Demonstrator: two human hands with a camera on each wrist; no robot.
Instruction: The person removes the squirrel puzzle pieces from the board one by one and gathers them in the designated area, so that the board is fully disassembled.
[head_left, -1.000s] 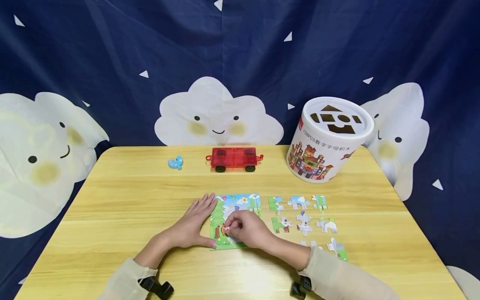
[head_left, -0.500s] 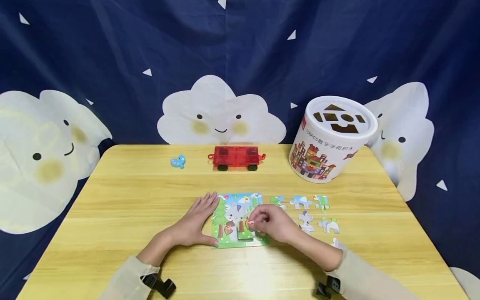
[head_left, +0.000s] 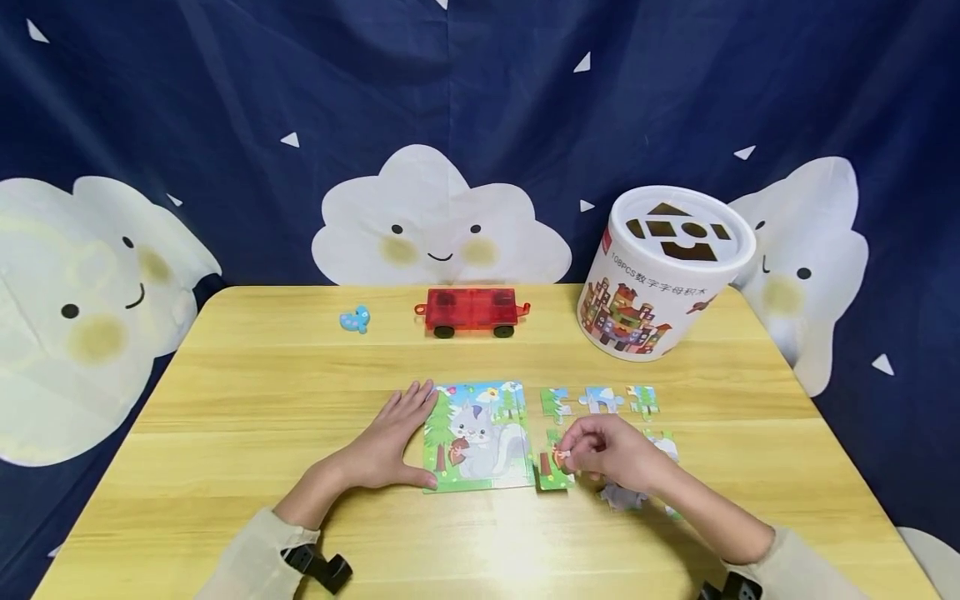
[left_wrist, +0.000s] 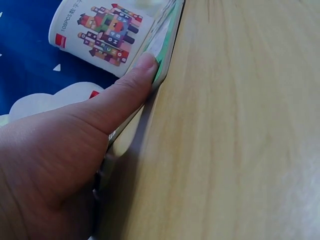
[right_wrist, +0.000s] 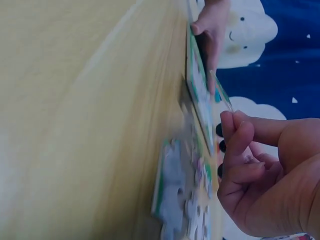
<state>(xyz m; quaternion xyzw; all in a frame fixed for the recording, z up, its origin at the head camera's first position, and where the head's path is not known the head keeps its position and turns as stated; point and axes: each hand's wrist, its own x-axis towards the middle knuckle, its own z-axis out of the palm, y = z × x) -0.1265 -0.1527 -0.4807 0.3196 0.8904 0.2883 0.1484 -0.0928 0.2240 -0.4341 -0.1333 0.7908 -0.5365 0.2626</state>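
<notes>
In the head view a puzzle board (head_left: 480, 442) printed with a grey squirrel and trees lies on the table. My left hand (head_left: 386, 437) rests along its left side, fingers straight and spread. In the left wrist view the thumb (left_wrist: 125, 95) touches the board's edge. Right of the board, my right hand (head_left: 611, 450) pinches a puzzle piece (head_left: 551, 472) showing a tree trunk and part of an acorn, held above the table. Loose puzzle pieces (head_left: 600, 400) lie in rows around and behind this hand, some of them hidden by it.
A red toy wagon (head_left: 471, 310) stands at the back of the table (head_left: 247, 400), with a small blue animal figure (head_left: 355, 319) to its left. At the back right is a white tub (head_left: 660, 283) with shaped holes in its lid. A dark blue curtain hangs behind.
My right hand has lifted the puzzle piece off the board's lower left and carried it right, beyond the board's edge. The left hand has stayed at the board's left side.
</notes>
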